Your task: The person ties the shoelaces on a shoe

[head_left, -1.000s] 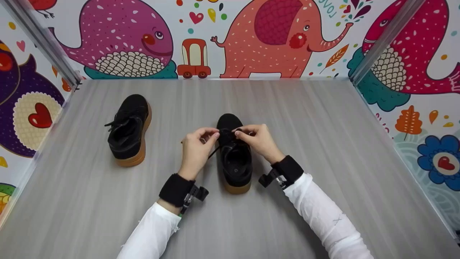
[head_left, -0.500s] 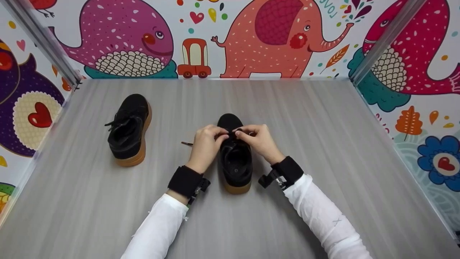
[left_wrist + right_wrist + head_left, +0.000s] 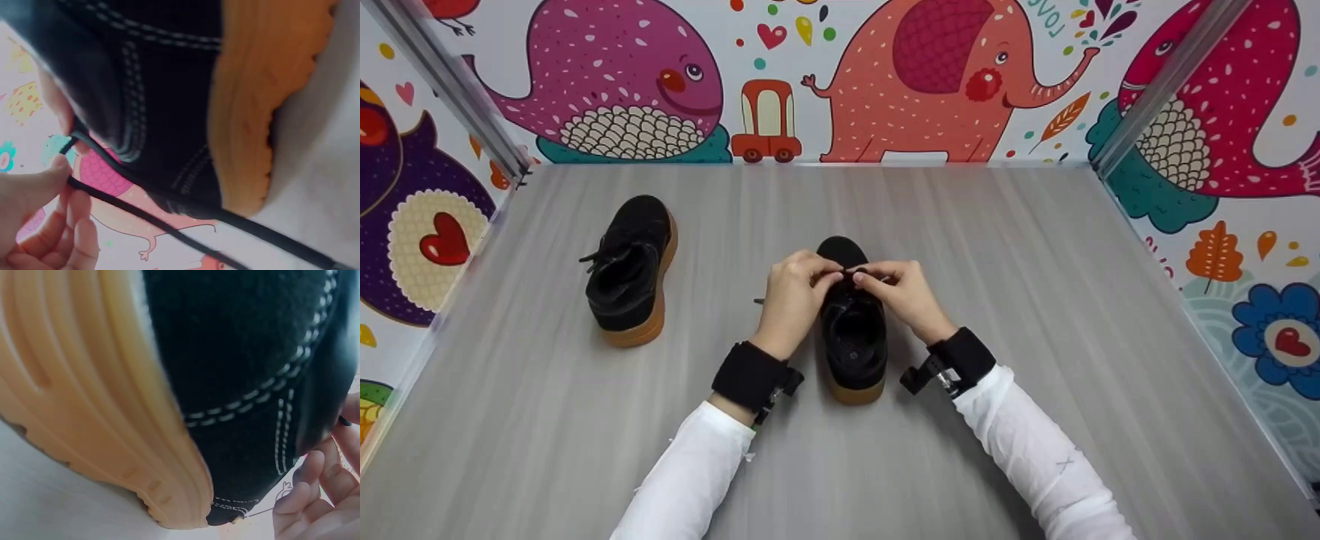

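A black shoe (image 3: 838, 250) with a tan sole stands on the grey floor in the head view, its toe pointing away. My left hand (image 3: 796, 294) pinches a black shoelace (image 3: 154, 220) over the tongue; the left wrist view shows two strands trailing from the fingertips past the shoe's side. From the other side my right hand (image 3: 905, 294) pinches a short bit of lace (image 3: 345, 421) between thumb and forefinger. The fingertips of both hands come close together above the eyelets. My fingers hide most of the lacing.
The other black shoe (image 3: 634, 240), its lace tied, stands to the left and farther back. Printed panels (image 3: 780, 45) with cartoon animals close off the back and both sides of the grey floor (image 3: 997, 247).
My left hand has moved right and slightly forward, bringing the lace toward the right hand's fingertips. The right hand stays nearly still. Both shoes have kept their places.
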`<state>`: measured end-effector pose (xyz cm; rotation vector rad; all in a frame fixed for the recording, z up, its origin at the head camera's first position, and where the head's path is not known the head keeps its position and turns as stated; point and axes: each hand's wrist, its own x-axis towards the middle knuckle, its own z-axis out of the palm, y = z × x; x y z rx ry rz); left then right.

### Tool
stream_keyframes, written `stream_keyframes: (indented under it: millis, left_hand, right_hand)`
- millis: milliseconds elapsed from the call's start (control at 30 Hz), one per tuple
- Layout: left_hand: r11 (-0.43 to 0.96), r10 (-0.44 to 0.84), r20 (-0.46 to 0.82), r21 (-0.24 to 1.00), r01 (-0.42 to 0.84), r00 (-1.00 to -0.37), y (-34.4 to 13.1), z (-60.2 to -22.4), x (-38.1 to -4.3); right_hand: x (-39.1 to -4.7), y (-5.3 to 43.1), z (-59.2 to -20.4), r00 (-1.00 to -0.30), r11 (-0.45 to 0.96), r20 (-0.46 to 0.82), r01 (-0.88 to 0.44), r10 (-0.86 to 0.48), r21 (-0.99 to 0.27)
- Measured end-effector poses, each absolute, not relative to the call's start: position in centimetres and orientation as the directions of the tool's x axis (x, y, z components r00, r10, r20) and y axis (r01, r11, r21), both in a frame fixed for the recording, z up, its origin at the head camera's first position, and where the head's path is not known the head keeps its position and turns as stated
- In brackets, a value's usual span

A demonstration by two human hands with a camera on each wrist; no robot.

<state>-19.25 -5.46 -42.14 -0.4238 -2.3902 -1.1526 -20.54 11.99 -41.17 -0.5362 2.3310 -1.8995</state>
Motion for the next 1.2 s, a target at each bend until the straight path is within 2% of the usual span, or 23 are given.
stream_keyframes:
  millis: [400, 733, 1000, 1200]
  left_hand:
    - [0.534, 0.069, 0.483, 0.721, 0.441, -0.873, -4.6, -41.4, -19.4]
    - [0.396, 0.013, 0.387, 0.844, 0.36, -0.922, -4.4, -41.9, -19.7]
    - [0.245, -0.014, 0.261, 0.937, 0.25, -0.965, -4.6, -42.1, -19.7]
    - [0.209, -0.029, 0.253, 0.948, 0.242, -0.967, -4.7, -42.1, -19.6]
  right_hand:
    - [-20.6, 12.1, -41.4, -0.944, 0.178, 0.135, -0.194, -0.301, -0.965]
    - [-22.2, 12.7, -44.2, -0.941, 0.149, 0.121, -0.175, -0.315, -0.973]
    - [-21.1, 12.4, -41.8, -0.944, 0.184, 0.088, -0.153, -0.317, -0.971]
    - [-20.7, 12.0, -41.0, -0.946, 0.214, 0.101, -0.173, -0.309, -0.961]
